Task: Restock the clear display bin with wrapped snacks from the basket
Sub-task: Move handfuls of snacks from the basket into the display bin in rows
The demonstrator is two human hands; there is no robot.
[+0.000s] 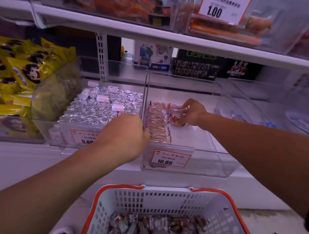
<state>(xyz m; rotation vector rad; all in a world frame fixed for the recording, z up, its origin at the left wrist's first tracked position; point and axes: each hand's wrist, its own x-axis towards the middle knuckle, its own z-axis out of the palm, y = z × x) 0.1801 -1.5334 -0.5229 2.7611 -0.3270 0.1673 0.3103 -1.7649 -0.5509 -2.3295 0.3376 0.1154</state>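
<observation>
The clear display bin (201,162) stands on the lower shelf with a 10.80 price tag (171,158) on its front. A row of wrapped snacks (158,122) stands along the bin's left wall. My left hand (125,133) is curled at the near end of that row, its fingers against the packets and the bin's left wall. Deeper in the bin, my right hand (192,113) grips a small bunch of wrapped snacks (178,109) beside the row. Below, the white basket (221,220) with orange trim holds several more wrapped snacks (156,230).
The neighbouring bin on the left (103,109) is full of silver foil pieces and has a 9.80 tag. Yellow panda bags (16,74) lie further left. An upper shelf (155,36) with more bins overhangs. Boxed goods (195,65) stand behind.
</observation>
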